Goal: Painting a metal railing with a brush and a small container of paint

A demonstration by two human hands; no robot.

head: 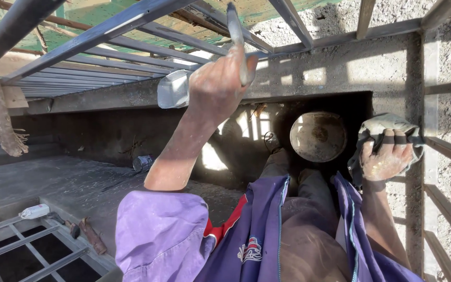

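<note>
My left hand (216,86) is raised and closed around the handle of a brush or similar tool (238,42), held up against a dark metal grille bar (131,21) overhead. My right hand (387,156) grips a crumpled grey cloth (379,128) against a bar of the metal frame at the right (444,146). Both forearms are dusty, with purple sleeves pushed back. My legs hang down below me, between the two arms.
A round metal pan or bucket (318,137) sits below by my feet. A small tin can (143,163) lies on the concrete slab. A white bottle (35,211) and rusty tools (92,236) rest near another grille at lower left. A rough plastered wall stands at right.
</note>
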